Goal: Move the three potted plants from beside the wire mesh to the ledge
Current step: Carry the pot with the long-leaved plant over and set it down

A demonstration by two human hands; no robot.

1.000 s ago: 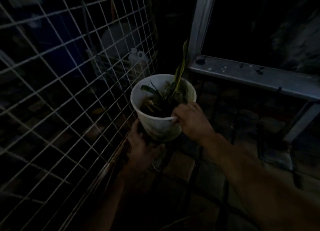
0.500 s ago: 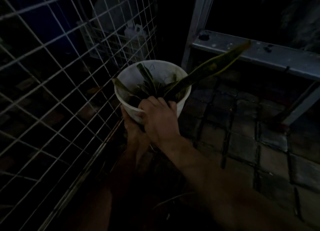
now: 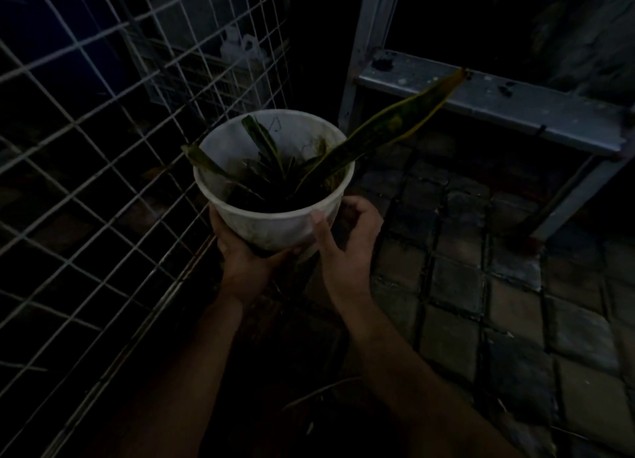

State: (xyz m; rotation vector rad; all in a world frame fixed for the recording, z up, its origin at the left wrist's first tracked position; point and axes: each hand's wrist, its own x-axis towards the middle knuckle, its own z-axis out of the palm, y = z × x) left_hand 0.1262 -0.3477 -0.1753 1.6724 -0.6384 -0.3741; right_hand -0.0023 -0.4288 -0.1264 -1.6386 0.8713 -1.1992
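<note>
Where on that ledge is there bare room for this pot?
The ledge looks bare along its visible top from the upright post rightward, apart from small dark specks. The long leaf overlaps its front edge in view. The wire mesh closes off the left; both hands hold the white pot.

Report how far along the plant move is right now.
Done: nothing shows on the ledge yet; its visible stretch is bare. In hand: one white pot with a long-leaved plant, held off the paving beside the wire mesh, left hand under it, right hand on its side. Left: setting it down; no other pots are visible.
</note>
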